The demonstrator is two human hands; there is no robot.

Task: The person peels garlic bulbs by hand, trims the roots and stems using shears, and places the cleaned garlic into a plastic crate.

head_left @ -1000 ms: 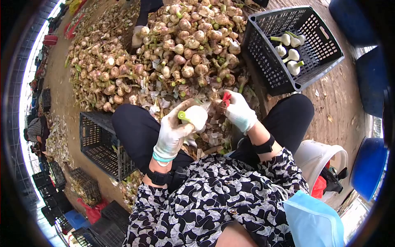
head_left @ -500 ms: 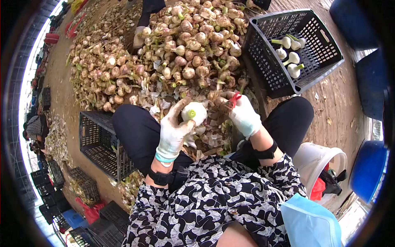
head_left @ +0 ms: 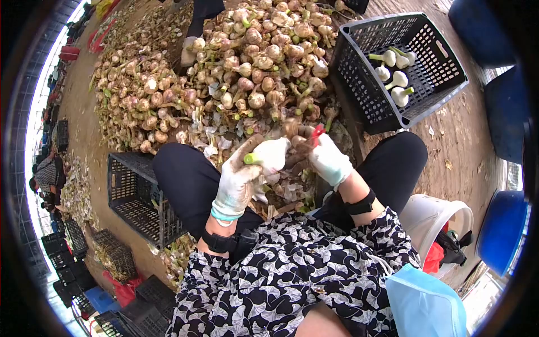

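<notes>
In the middle of the head view my left hand (head_left: 238, 178), in a soiled white glove, grips a white garlic bulb (head_left: 272, 155) whose cut green stem end points left. My right hand (head_left: 327, 158), gloved too, is closed at the bulb's right side, with something red at its fingers. What those fingers hold is smeared by motion. Beyond both hands lies a big heap of unpeeled garlic (head_left: 258, 62), with loose skins between the knees.
A black crate (head_left: 368, 84) with several clean bulbs stands at the upper right. Another black crate (head_left: 135, 202) lies left of the knee. A white bucket (head_left: 418, 222) and blue barrels (head_left: 504, 230) are on the right. A person (head_left: 48, 175) is at the far left.
The bulb in my left hand has tipped, its stem end swinging from facing me to the left. My right hand has shifted slightly left and down, closer to the bulb.
</notes>
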